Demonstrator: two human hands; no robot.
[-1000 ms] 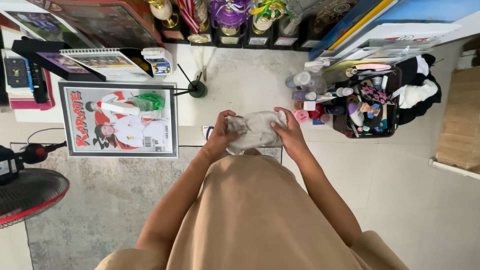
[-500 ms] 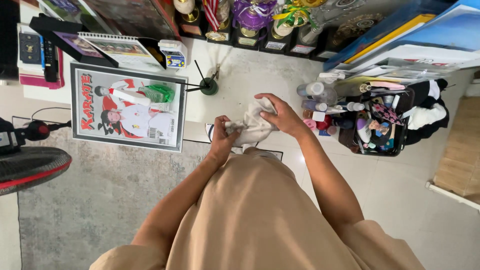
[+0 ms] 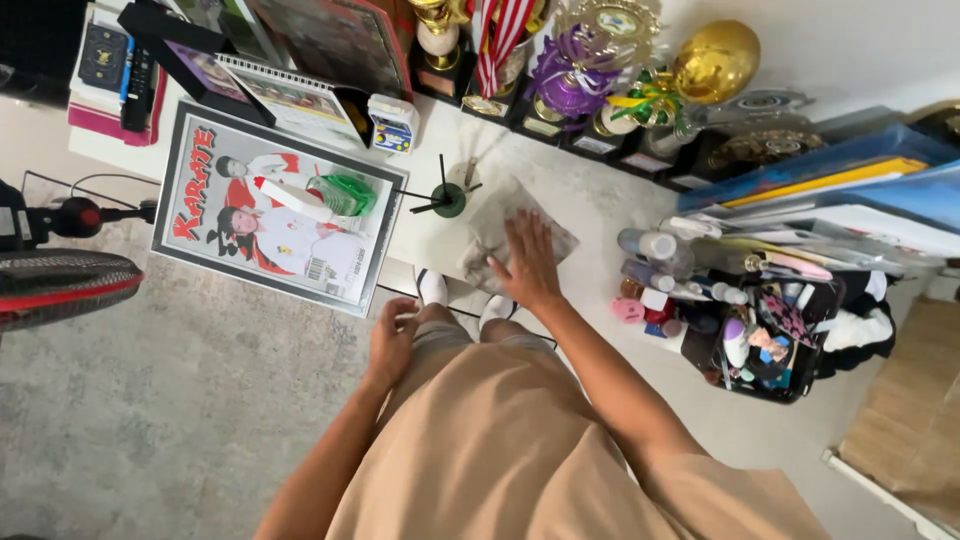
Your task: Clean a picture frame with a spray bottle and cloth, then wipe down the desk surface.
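Observation:
My right hand (image 3: 527, 265) lies flat, fingers spread, pressing a grey cloth (image 3: 490, 232) onto the white tabletop (image 3: 585, 205). My left hand (image 3: 392, 342) hangs below the table's front edge beside my beige skirt, holding nothing, fingers loosely curled. Just left of the cloth stands a small dark green reed diffuser (image 3: 448, 198) with black sticks.
A framed red-and-white poster (image 3: 268, 215) with a green spray bottle (image 3: 335, 196) lying on it sits left. Trophies (image 3: 570, 70) line the back. Bottles (image 3: 655, 255) and a black organiser (image 3: 775, 345) stand right. A fan (image 3: 50, 285) is on the grey carpet at far left.
Both hands held the bunched cloth above the table. Now the right hand has spread it flat on the tabletop, and the left hand has let go and dropped to my side.

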